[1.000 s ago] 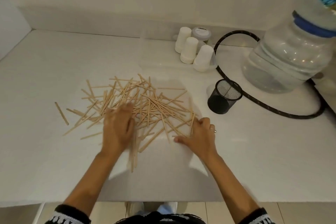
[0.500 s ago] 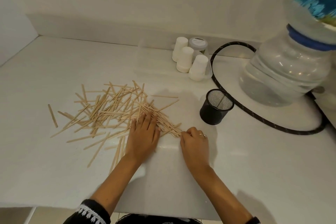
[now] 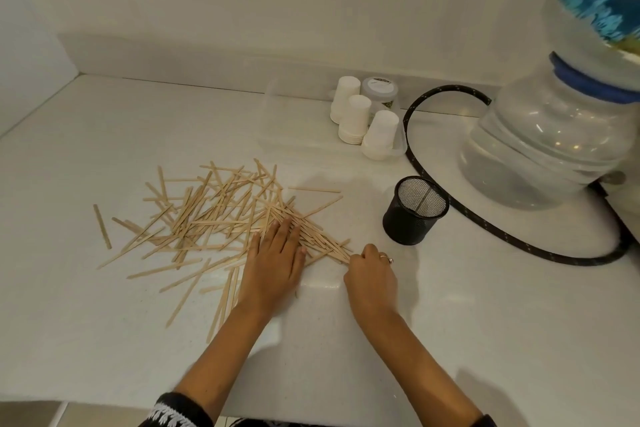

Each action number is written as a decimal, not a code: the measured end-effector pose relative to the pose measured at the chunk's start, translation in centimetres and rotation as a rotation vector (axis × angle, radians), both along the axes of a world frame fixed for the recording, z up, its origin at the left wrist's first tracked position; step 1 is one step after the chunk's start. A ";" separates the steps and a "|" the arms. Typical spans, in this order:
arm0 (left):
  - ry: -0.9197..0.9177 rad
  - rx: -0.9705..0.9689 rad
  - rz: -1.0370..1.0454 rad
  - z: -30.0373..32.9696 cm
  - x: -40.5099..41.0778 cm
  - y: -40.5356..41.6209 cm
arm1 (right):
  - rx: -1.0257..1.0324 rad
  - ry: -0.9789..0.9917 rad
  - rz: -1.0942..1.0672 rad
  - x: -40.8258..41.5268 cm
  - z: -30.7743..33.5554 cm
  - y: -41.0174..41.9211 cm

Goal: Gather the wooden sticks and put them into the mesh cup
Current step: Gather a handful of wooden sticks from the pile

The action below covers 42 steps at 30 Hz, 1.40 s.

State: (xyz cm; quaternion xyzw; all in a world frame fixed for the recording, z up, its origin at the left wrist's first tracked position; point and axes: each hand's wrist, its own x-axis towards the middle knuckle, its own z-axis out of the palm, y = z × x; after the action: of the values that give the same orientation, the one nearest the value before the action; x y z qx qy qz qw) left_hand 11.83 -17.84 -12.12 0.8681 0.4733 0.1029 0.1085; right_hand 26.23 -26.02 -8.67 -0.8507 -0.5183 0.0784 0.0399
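Several pale wooden sticks [image 3: 207, 215] lie scattered in a loose pile on the white counter [image 3: 450, 322]. My left hand [image 3: 277, 263] lies flat, palm down, on the pile's right side, pressing a bunch of sticks. My right hand [image 3: 370, 277] sits just right of it, fingers curled and pinching the near ends of that bunch. The black mesh cup [image 3: 415, 210] stands upright to the right of the pile, beyond my right hand, with one thin stick visible inside.
Three upturned white paper cups [image 3: 360, 121] and a lidded jar [image 3: 379, 88] stand at the back. A black hose [image 3: 450, 198] loops around the mesh cup's right side. A large clear water bottle [image 3: 547, 142] fills the right. The counter's front edge is near my forearms.
My left hand slid right across the pile and now lies beside my right hand. Sticks on the right side are drawn into a tighter bunch. Little differs from half a second ago.
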 end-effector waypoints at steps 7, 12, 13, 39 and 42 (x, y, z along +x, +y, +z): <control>-0.045 0.047 -0.013 0.2 -0.1 -0.2 | 0.034 -0.001 0.001 0.9 0.5 0.7; -0.084 0.037 -0.004 -0.1 -0.1 -0.2 | 0.051 -0.033 0.115 0.7 0.1 -0.1; -0.089 0.033 -0.001 -0.2 -0.2 -0.2 | 0.058 -0.035 0.115 0.7 0.0 -0.2; -1.115 -0.837 0.183 7.1 3.1 -1.0 | 0.297 1.641 -0.352 2.1 4.3 0.3; -1.155 -0.910 0.149 7.0 4.3 -1.0 | 0.331 1.627 -0.304 1.2 4.5 0.8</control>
State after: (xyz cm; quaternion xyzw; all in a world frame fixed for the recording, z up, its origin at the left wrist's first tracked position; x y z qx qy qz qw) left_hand 16.13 -18.83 -5.16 0.5102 0.3945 0.3440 0.6825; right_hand 27.38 -25.19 -4.17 -0.5727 -0.2127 0.5835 0.5351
